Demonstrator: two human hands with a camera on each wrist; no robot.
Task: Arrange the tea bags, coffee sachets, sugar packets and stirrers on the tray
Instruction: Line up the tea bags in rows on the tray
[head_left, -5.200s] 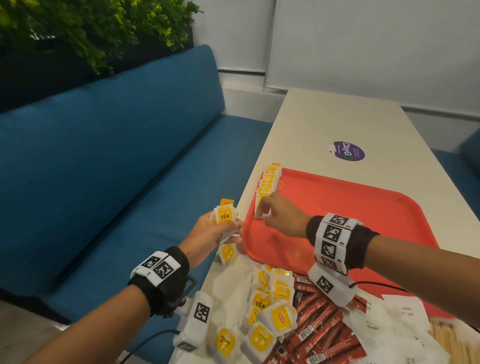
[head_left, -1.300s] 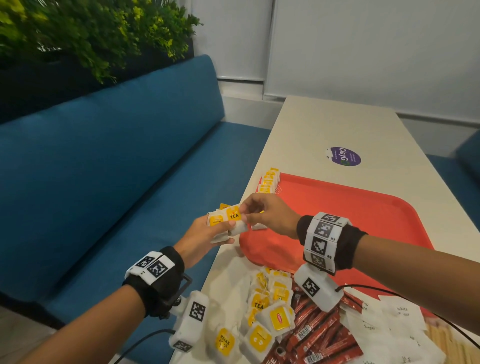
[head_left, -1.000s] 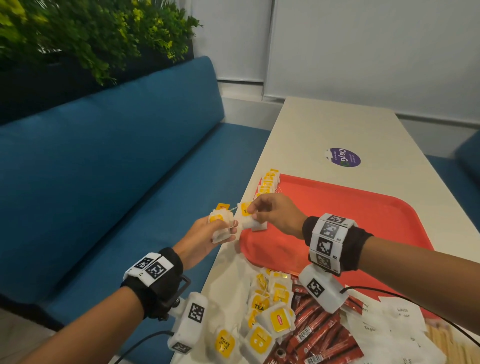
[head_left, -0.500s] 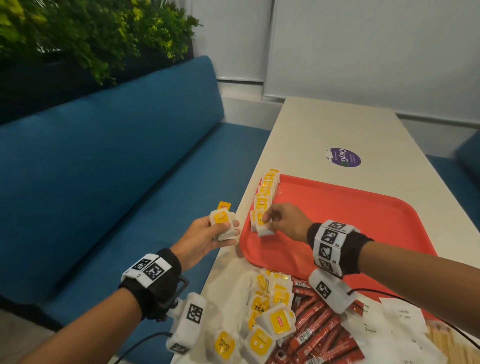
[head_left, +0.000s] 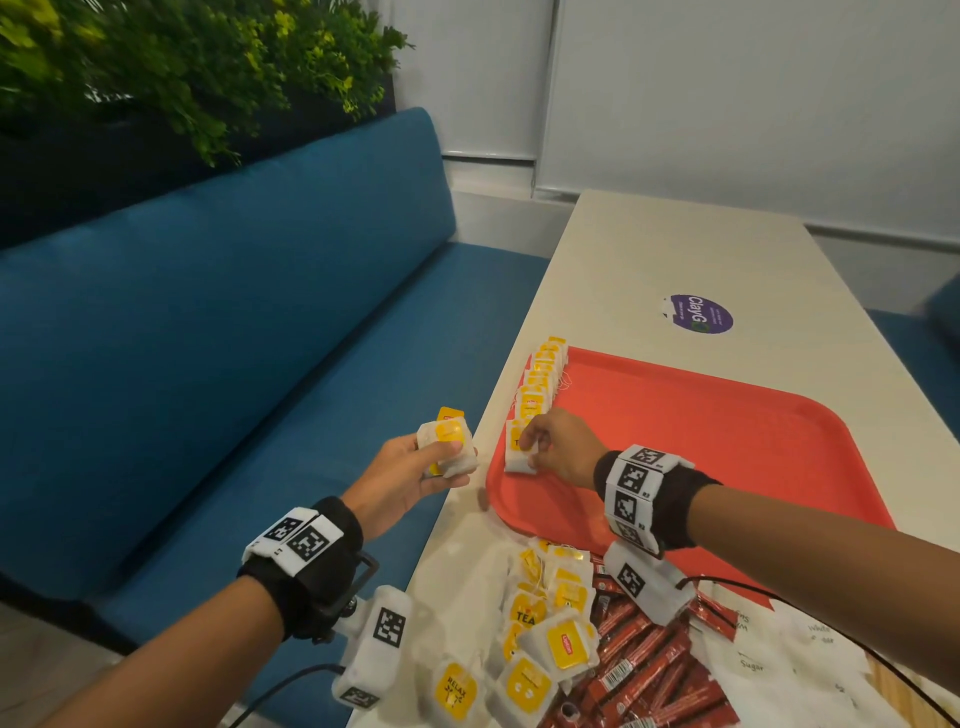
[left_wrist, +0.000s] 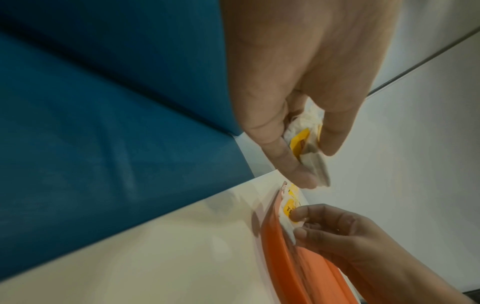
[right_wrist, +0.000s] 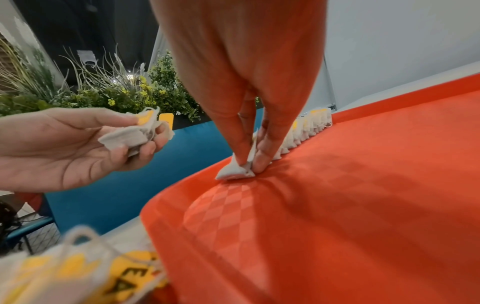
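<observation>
While both hands (head_left: 558, 447) pinch tea bags (head_left: 447, 447), loose sachets (head_left: 639, 670) beside tray (head_left: 727, 441)

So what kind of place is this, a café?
Probably a café or office break area: a blue padded bench beside a long table, a red serving tray, and planter greenery behind.

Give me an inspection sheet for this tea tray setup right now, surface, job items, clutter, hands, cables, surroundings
Surface: long cream table carrying a red plastic tray.
Job's things: row of white tea bags with yellow tags along the tray's left rim; loose tea bags, red coffee sachets, white sugar packets piled on the table near the tray's near edge.
Clutter: purple round sticker.
Grippers: left hand holds a few tea bags; right hand pinches one tea bag on the tray.
Cables: black wrist-camera cables.
Surroundings: blue bench, green plants.
</observation>
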